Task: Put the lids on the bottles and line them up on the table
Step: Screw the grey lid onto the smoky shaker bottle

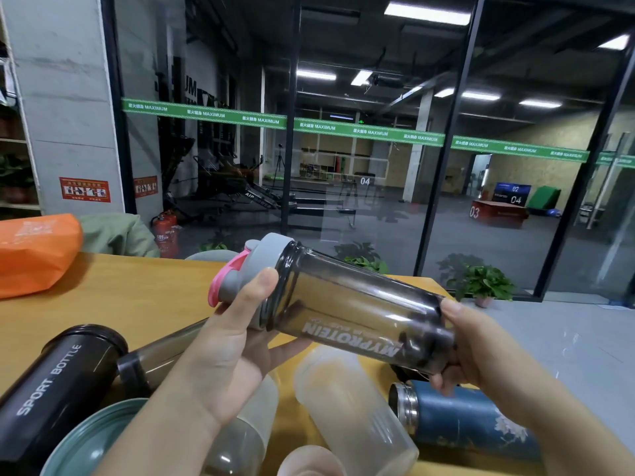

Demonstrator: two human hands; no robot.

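I hold a smoky transparent shaker bottle (357,310) on its side above the wooden table (130,297). A grey lid with a pink flip cap (247,269) sits on its mouth. My left hand (233,341) grips the lid and the bottle's neck, thumb on top. My right hand (481,352) grips the bottle's base. Below lie a black sport bottle (58,383), a dark transparent bottle (158,359), a frosted clear bottle (347,403) and a blue steel flask (470,420), all lidless and on their sides.
A teal round dish or lid (92,441) lies at the near left edge. An orange bag (34,252) rests on the table's far left, with a green garment (117,235) behind it. Potted plants (481,280) stand past the table by a glass wall.
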